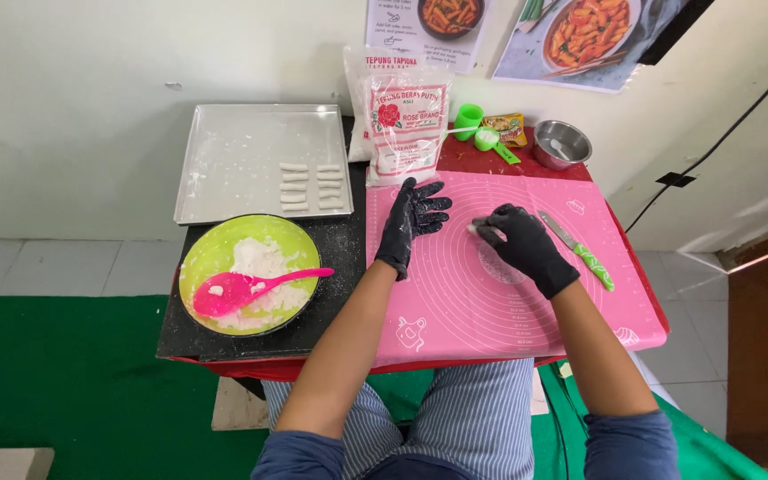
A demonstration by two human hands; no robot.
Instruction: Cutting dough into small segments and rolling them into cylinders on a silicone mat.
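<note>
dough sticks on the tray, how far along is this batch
Done: eight or so dough sticks lie in two columns on the metal tray. In hand: the right hand pinches a small dough piece over the pink mat; the left hand is spread flat. Left: much dough remains in the green bowl.

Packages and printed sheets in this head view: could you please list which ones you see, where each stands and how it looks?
Front flour bag: upright at the pink mat's far edge, clear plastic, white powder, red label with a flower.
Rear bag: behind it against the wall, white with red print.
Small sachet: beside the steel bowl, yellow-orange.
Left wall sheet: white, food photo.
Right wall sheet: tilted, food photo.
</note>
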